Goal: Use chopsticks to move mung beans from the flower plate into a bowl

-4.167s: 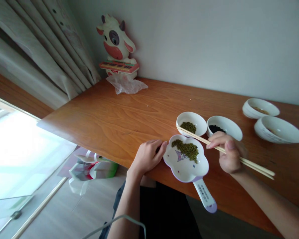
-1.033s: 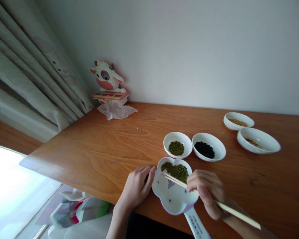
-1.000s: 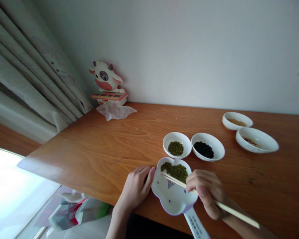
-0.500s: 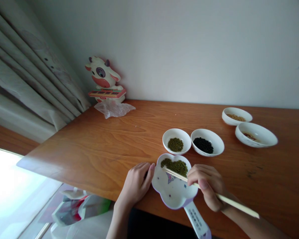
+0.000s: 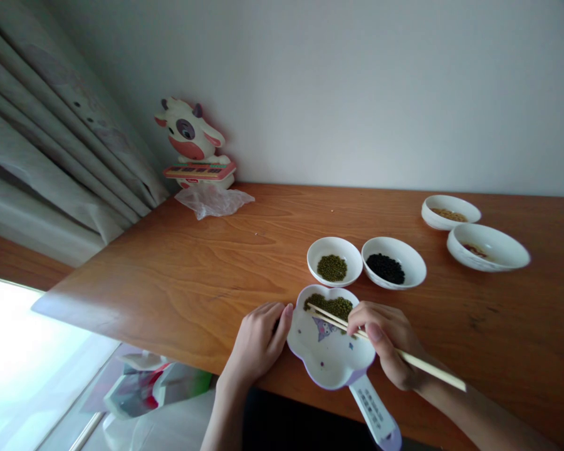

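A pair of wooden chopsticks [image 5: 427,368] is held in my right hand [image 5: 388,341], closed around them. Their tips are slightly apart, over mung beans [image 5: 337,305] in the upper part of a white flower-shaped dish [image 5: 329,360] with a lilac rim and long handle. My left hand [image 5: 258,338] rests loosely curled on the table at the dish's left, thumb by the rim; I see nothing in it. Just behind the dish, one white bowl [image 5: 313,262] contains more green beans, and the bowl [image 5: 416,263] to its right contains black beans.
Two more white bowls stand at the right: a rear one [image 5: 430,216] with yellowish grains and a nearer one [image 5: 507,257] with reddish-brown bits. A cow toy with a keyboard [image 5: 195,141] and a crumpled plastic bag [image 5: 214,202] are at the back left, near the curtain [image 5: 66,144].
The chopstick tips have spread apart a little, and my right hand has shifted slightly left and up. My left hand stays beside the dish. The whole view has shifted a little.
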Action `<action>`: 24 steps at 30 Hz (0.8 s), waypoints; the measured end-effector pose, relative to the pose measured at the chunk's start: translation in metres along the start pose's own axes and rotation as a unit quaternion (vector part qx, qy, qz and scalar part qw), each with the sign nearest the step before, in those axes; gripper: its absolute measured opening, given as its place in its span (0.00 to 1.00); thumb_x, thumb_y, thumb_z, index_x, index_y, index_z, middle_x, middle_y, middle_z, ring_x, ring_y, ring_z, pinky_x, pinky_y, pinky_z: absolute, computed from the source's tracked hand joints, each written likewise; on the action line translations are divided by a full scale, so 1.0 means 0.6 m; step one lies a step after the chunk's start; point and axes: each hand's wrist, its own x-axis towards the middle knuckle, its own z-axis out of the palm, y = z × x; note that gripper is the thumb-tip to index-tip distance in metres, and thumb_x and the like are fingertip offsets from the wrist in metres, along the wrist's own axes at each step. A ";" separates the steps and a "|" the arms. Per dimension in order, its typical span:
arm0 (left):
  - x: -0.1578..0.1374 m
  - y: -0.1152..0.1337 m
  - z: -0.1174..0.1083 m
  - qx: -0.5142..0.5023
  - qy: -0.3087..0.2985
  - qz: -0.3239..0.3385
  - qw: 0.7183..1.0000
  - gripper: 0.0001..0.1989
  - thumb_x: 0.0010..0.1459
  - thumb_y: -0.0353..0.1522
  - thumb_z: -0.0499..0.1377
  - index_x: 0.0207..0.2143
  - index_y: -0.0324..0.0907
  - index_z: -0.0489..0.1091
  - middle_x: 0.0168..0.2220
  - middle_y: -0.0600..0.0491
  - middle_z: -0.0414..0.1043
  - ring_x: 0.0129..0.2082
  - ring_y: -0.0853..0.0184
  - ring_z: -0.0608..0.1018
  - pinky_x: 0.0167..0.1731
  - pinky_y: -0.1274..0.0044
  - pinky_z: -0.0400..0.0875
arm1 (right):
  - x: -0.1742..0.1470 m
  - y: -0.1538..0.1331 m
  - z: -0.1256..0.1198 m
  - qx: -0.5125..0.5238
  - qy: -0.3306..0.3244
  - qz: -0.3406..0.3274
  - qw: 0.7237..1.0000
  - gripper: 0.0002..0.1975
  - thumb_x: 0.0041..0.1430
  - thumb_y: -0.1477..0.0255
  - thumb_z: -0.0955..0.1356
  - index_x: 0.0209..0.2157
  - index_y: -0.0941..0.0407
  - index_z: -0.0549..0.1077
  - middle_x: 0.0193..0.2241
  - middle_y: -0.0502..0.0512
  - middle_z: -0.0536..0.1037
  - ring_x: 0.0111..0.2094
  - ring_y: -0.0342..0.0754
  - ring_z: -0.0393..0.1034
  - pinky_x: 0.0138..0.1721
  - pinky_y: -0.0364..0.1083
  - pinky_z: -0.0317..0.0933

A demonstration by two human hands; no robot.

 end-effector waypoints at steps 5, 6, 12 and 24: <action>0.000 0.002 0.000 0.001 0.004 0.001 1.000 0.21 0.77 0.39 0.46 0.29 0.44 0.60 0.29 0.52 0.70 0.29 0.66 0.71 0.34 0.76 0.62 | 0.003 0.000 -0.001 -0.008 -0.009 0.014 1.000 0.17 0.76 0.66 0.57 0.38 0.54 0.73 0.32 0.53 0.77 0.34 0.48 0.73 0.37 0.48 0.63; 0.000 0.002 -0.001 0.001 0.004 0.002 1.000 0.21 0.77 0.39 0.46 0.29 0.44 0.60 0.29 0.52 0.70 0.29 0.66 0.72 0.34 0.76 0.63 | 0.003 0.001 -0.001 -0.009 -0.010 0.017 1.000 0.17 0.76 0.66 0.57 0.38 0.54 0.73 0.32 0.53 0.77 0.34 0.48 0.73 0.38 0.48 0.63; 0.000 0.003 -0.003 0.006 0.006 0.007 1.000 0.21 0.77 0.39 0.46 0.28 0.44 0.59 0.29 0.53 0.70 0.29 0.67 0.72 0.33 0.76 0.62 | 0.002 0.003 0.000 -0.008 0.001 0.034 0.999 0.17 0.76 0.66 0.57 0.37 0.54 0.73 0.31 0.53 0.77 0.33 0.48 0.73 0.36 0.48 0.63; 0.000 0.001 -0.001 -0.002 0.004 0.006 1.000 0.21 0.77 0.39 0.46 0.29 0.44 0.59 0.29 0.53 0.70 0.29 0.67 0.71 0.34 0.76 0.62 | 0.009 -0.008 -0.004 -0.004 0.032 0.043 0.999 0.20 0.77 0.70 0.58 0.36 0.54 0.79 0.33 0.53 0.82 0.34 0.47 0.78 0.37 0.46 0.67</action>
